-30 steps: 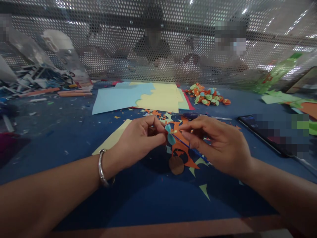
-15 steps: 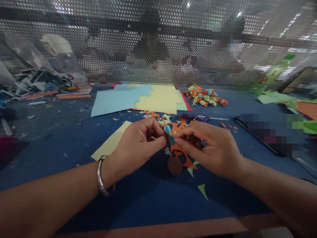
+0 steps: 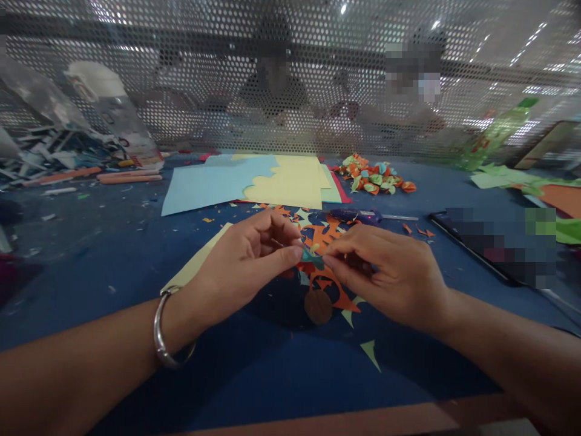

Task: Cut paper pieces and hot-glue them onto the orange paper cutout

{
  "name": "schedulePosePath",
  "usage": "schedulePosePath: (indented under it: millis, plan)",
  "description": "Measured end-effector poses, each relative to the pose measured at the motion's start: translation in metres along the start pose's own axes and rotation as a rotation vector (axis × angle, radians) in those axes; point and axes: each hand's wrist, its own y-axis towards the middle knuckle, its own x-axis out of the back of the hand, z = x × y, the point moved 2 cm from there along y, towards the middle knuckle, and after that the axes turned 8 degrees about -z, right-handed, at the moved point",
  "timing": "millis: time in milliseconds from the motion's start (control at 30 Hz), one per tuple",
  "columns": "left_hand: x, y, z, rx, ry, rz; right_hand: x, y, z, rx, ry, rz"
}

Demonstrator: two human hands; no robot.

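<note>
A small folded blue paper piece [image 3: 312, 258] is pinched between both hands above the blue table. My left hand [image 3: 254, 257] holds its left end with thumb and fingers, and a silver bangle circles that wrist. The right end sits between the thumb and forefinger of my right hand [image 3: 385, 272]. Just below lies a round brown disc [image 3: 318, 306], beside orange paper with cut-outs [image 3: 336, 284]. A yellow paper sheet [image 3: 197, 260] is partly hidden by my left hand.
Behind are blue [image 3: 204, 184] and yellow sheets [image 3: 290, 188], a pile of small paper pieces [image 3: 379, 177] and a purple-handled tool [image 3: 358, 215]. A phone [image 3: 485, 248] lies right. Bottles [image 3: 120, 115] stand at both sides; people show behind a perforated screen [image 3: 190, 72].
The blue piece has tilted flatter between my fingers. My left hand has shifted slightly left, and the view has moved a little.
</note>
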Motion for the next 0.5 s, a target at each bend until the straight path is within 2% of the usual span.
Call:
schedulePosePath:
  millis: [333, 433, 500]
  plan:
    - [0.000, -0.002, 0.001, 0.029, 0.127, 0.046, 0.001, 0.000, -0.002, -0.016, -0.014, 0.062]
    - [0.005, 0.001, 0.001, -0.035, 0.205, -0.018, 0.008, 0.004, -0.014, -0.093, -0.070, 0.127]
    - [0.010, 0.003, 0.001, -0.070, 0.217, -0.067, 0.018, 0.006, -0.030, -0.217, -0.180, 0.143]
